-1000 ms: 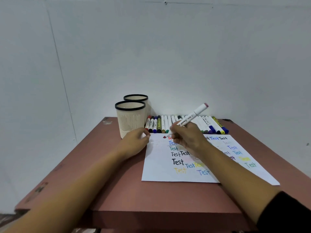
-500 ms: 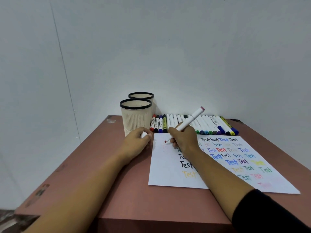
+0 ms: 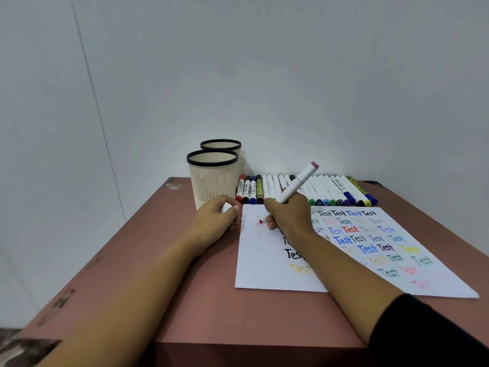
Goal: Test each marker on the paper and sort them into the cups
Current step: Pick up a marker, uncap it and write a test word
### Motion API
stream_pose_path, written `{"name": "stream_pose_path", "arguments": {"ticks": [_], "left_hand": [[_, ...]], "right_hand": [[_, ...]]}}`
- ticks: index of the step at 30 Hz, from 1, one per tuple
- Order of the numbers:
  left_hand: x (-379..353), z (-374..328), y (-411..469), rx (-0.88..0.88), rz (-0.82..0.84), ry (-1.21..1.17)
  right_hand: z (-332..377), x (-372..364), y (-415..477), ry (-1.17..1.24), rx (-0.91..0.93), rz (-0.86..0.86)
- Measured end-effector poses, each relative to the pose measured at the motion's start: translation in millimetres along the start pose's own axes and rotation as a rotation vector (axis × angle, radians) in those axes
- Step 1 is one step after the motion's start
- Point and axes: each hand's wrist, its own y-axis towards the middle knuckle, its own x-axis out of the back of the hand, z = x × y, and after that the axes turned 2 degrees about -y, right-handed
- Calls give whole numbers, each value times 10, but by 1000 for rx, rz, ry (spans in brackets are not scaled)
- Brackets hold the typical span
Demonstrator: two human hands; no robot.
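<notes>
Left of the paper [image 3: 264,271], off its far corner: front cup [image 3: 213,181] and rear cup [image 3: 221,144], upright, close together. Can't tell what's inside them.

Left hand [image 3: 215,221] rests on the table [image 3: 185,300] just off the paper's left edge, fingers curled round a white cap [image 3: 226,207]. Right hand [image 3: 287,217] is over the paper's blank far-left patch, pinching the marker [image 3: 299,182]. Barrel tilts up and right, red tip on the sheet at some faint red strokes.

Step in hand, I'd say: the test stroke. The mark looks pale, so do one slow, light stroke inside the blank patch before judging it. Pinning the paper's left edge with the cap hand would stop it creeping.

Room: the row of markers [image 3: 330,192] lies along the paper's far edge, and the raised pink end sits above it, so lift up before swinging. The route to the cups is short, but the left hand sits in it. The paper's near-right corner looks close to the table's right edge. There's bare table left of the paper and along its near edge.
</notes>
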Motion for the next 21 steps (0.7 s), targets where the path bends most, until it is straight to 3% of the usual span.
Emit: {"name": "stream_pose_path", "arguments": {"ticks": [11,16,21], "left_hand": [[1,7,7,-2,-5,1],[2,0,5,-5,4,2],[0,-1,7,1,-3,-1]], "right_hand": [[26,-15,-26,-52,-9,63],[5,13,-9,5,-8,-28],[11,-3,-15,-36,0,1]]}}
